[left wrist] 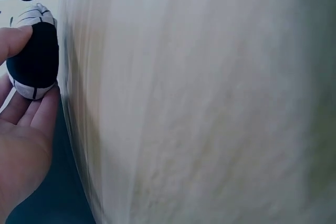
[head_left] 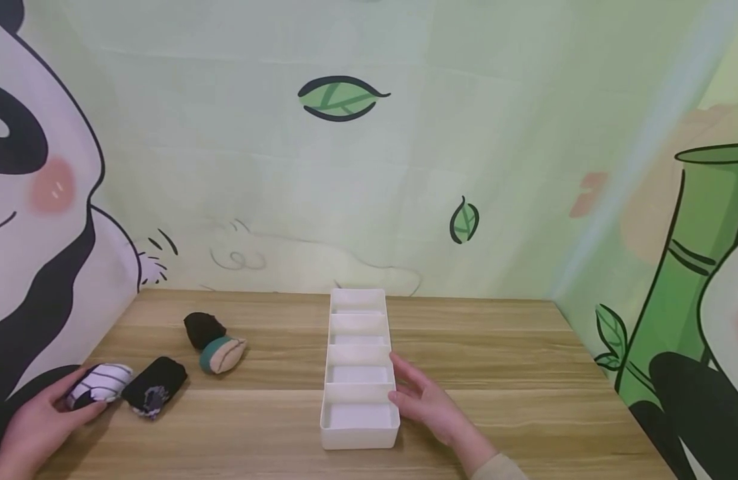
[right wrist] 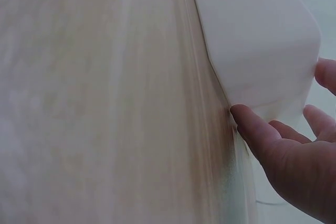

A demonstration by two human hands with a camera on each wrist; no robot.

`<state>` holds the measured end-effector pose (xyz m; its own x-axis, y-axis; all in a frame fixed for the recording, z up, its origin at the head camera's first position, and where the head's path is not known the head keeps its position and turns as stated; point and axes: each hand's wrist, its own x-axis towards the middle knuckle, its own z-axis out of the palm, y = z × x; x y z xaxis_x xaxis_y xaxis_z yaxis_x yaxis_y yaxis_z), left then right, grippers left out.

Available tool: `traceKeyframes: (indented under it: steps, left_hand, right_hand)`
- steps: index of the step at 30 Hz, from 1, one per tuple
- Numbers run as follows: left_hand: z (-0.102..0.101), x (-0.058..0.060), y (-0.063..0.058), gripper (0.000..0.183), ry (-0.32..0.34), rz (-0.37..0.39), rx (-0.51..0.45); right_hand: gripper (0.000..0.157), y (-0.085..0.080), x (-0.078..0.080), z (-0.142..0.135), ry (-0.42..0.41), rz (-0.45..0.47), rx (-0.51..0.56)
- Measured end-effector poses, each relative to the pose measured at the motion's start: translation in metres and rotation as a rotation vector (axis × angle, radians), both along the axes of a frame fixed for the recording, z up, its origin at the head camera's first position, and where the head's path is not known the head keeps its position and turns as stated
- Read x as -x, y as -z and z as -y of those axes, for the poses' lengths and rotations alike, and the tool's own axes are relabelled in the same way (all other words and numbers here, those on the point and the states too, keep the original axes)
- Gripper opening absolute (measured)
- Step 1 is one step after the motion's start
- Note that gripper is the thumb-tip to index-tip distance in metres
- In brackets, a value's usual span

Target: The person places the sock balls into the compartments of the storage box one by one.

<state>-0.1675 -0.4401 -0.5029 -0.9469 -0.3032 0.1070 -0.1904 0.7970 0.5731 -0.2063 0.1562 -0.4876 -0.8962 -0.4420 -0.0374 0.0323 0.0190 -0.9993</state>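
At the table's left, my left hand [head_left: 41, 423] holds a rolled-up white sock [head_left: 101, 383] with dark stripes, thumb on one side and fingers on the other. The left wrist view shows the thumb on the black part of this striped sock [left wrist: 35, 56]. A white box [head_left: 360, 437] with several compartments in a row stands mid-table. Against its right side rest the fingertips of my right hand [head_left: 425, 400], fingers extended. In the right wrist view the fingers [right wrist: 257, 129] touch the box's outer wall [right wrist: 262, 40].
Right beside the striped sock lies a black rolled sock [head_left: 155, 387] with a grey patch. Farther back, a dark brown roll [head_left: 203, 329] touches a beige and teal one [head_left: 225, 355]. A printed cloth wall [head_left: 369, 173] rises behind the wooden table [head_left: 495, 360].
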Motion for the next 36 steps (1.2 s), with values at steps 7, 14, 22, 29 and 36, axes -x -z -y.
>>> traceKeyframes:
  steps: [7,14,22,29,36]
  left_hand:
    - [0.001,0.0,-0.002,0.084,-0.054,-0.014,-0.056]
    - [-0.008,0.0,-0.01,0.082,-0.051,-0.065,-0.13]
    - [-0.019,0.001,-0.016,0.081,0.004,-0.137,-0.129]
    - [-0.03,0.004,-0.018,0.08,0.062,-0.192,-0.199]
    - [-0.047,0.008,-0.028,0.078,0.096,-0.167,-0.209]
  right_hand:
    - [0.073,0.0,0.0,0.0,-0.008,-0.003,0.01]
    - [0.073,0.001,0.001,-0.001,-0.011,0.003,0.006]
    - [0.072,0.001,0.001,0.0,-0.016,0.006,0.015]
    - [0.072,0.002,0.001,-0.001,-0.007,-0.003,-0.003]
    - [0.072,0.002,0.001,0.0,-0.003,-0.005,0.001]
